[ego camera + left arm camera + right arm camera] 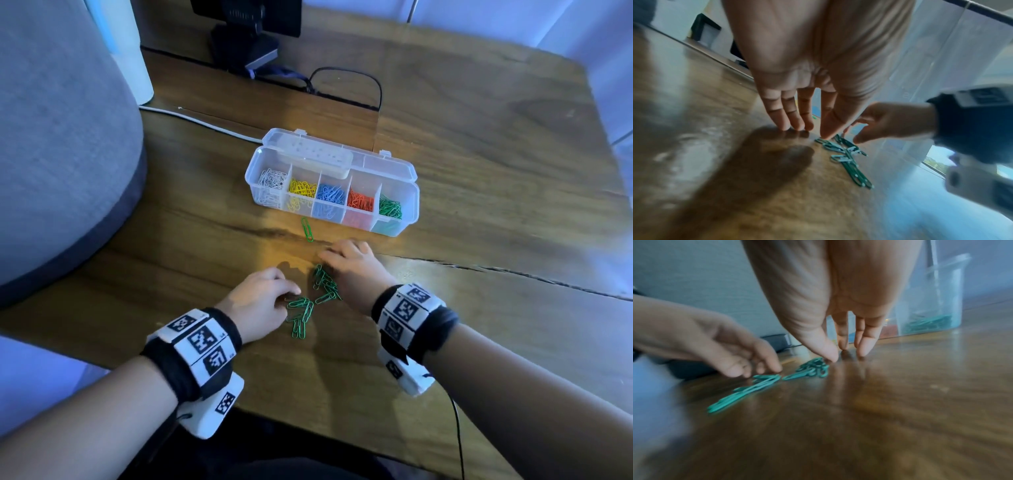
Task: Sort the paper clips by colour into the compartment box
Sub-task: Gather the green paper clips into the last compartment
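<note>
A clear compartment box (416,202) stands open mid-table, holding white, yellow, blue, red and green clips in separate cells from left to right. One green clip (307,229) lies alone in front of it. A loose pile of green paper clips (317,294) lies between my hands. My left hand (274,294) has straight fingers (785,123) with their tips on the wood, and its thumb touches the pile (846,155). My right hand (346,260) also stands on straight fingertips (863,350), its thumb against the far clump of clips (812,368). Neither hand holds a clip.
A grey upholstered seat (61,137) crowds the table's left side. A black monitor stand (243,44) and cables (346,82) sit at the back. A dark crack (513,274) runs across the wooden table to the right. The table's near edge lies under my forearms.
</note>
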`<state>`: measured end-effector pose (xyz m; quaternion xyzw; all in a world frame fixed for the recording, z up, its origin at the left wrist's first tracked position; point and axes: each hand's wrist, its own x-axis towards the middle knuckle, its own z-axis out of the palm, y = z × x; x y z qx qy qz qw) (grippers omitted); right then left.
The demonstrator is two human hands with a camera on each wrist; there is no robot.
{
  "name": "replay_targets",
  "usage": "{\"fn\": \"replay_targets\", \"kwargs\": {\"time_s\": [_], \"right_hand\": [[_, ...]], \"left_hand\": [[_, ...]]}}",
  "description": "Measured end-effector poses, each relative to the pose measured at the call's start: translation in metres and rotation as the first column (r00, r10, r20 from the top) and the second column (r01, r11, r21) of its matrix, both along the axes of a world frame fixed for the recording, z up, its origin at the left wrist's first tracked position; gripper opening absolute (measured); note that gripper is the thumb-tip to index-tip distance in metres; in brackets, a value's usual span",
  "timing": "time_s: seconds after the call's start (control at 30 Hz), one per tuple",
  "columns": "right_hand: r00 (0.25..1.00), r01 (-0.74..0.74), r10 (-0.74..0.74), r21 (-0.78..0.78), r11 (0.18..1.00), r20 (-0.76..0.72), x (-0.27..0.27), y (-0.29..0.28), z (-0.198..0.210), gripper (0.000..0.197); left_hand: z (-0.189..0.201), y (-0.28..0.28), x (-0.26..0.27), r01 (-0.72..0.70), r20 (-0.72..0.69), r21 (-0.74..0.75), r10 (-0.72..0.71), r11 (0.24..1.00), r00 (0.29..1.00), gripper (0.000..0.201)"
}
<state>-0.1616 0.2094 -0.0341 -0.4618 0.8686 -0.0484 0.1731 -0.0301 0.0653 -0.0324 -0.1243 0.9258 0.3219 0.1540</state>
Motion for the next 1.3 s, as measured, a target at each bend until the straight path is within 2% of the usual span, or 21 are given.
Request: {"fn": "replay_targets", "kwargs": {"time_s": [0.07,0.13,0.2,0.23,0.3,0.33,0.4,0.5,0.6,0.67,0.7,0.87,1.0,1.1,1.2,1.3], "right_hand": [[0.997,-0.041,0.043,-0.033,0.999,0.063,0.011,0.007,-0.001,0.057],[0.989,-0.014,0.026,-0.088,0.996,0.145,0.015,0.015,0.0,0.053],[0.979,0.135,-0.1,-0.195,0.971,0.179,0.011,0.019,0.001,0.047],[0.966,0.218,-0.182,-0.2,0.955,0.183,0.005,0.02,0.001,0.046],[0.939,0.307,-0.293,-0.057,0.95,0.18,-0.005,0.02,0.006,0.051],[0.935,0.307,-0.308,0.033,0.951,0.178,-0.007,0.018,0.008,0.053],[0.935,0.275,-0.293,0.114,0.955,0.2,-0.002,0.013,0.011,0.056],[0.949,0.199,-0.221,0.115,0.973,0.224,0.019,0.012,0.012,0.058],[0.974,0.111,-0.139,0.157,0.981,0.177,0.047,0.02,0.013,0.065],[0.986,0.091,-0.111,0.153,0.984,0.124,0.063,0.023,0.011,0.069],[0.987,0.104,-0.118,0.136,0.985,0.105,0.068,0.024,0.008,0.066],[0.973,0.198,-0.201,0.035,0.979,0.112,0.066,0.022,0.0,0.032],[0.995,0.098,-0.099,0.048,0.994,0.018,0.06,0.021,0.0,0.029],[0.998,0.061,-0.059,0.057,0.997,-0.032,0.057,0.018,0.005,0.024],[0.986,0.168,-0.168,0.047,0.985,-0.011,0.041,0.016,0.01,0.024],[0.913,0.382,-0.369,-0.047,0.923,0.177,0.014,0.022,0.008,0.02]], "left_hand": [[0.001,-0.011,-0.002,-0.069,-0.014,0.019,0.069,0.997,0.998,0.047],[0.001,-0.024,-0.013,-0.151,-0.039,-0.008,0.15,0.989,0.988,0.053],[0.003,-0.034,-0.029,-0.205,-0.042,-0.059,0.203,0.977,0.978,0.058],[0.003,-0.037,-0.038,-0.211,-0.033,-0.082,0.209,0.974,0.977,0.06],[0.004,-0.037,-0.054,-0.163,0.003,-0.137,0.165,0.977,0.986,0.061],[0.005,-0.036,-0.06,-0.117,0.024,-0.167,0.123,0.979,0.992,0.06],[0.005,-0.029,-0.066,-0.025,0.041,-0.196,0.034,0.98,0.999,0.055],[0.005,-0.013,-0.05,0.064,0.05,-0.185,-0.056,0.981,0.997,0.052],[0.004,0.004,-0.014,0.147,0.084,-0.18,-0.134,0.973,0.987,0.076],[0.003,0.012,0.007,0.132,0.072,-0.177,-0.121,0.975,0.99,0.091],[0.001,0.014,0.014,0.099,0.047,-0.16,-0.093,0.982,0.995,0.092],[-0.004,0.014,0.019,-0.018,-0.067,-0.088,0.012,0.996,0.998,0.057],[-0.002,0.013,0.001,0.011,-0.024,-0.139,-0.015,0.99,1.0,0.034],[-0.003,0.012,-0.012,-0.025,0.0,-0.129,0.026,0.991,1.0,0.017],[-0.002,0.007,-0.023,-0.074,0.021,-0.056,0.075,0.996,0.997,0.006],[0.001,-0.003,-0.037,-0.158,0.074,0.127,0.15,0.979,0.986,0.011]]}}
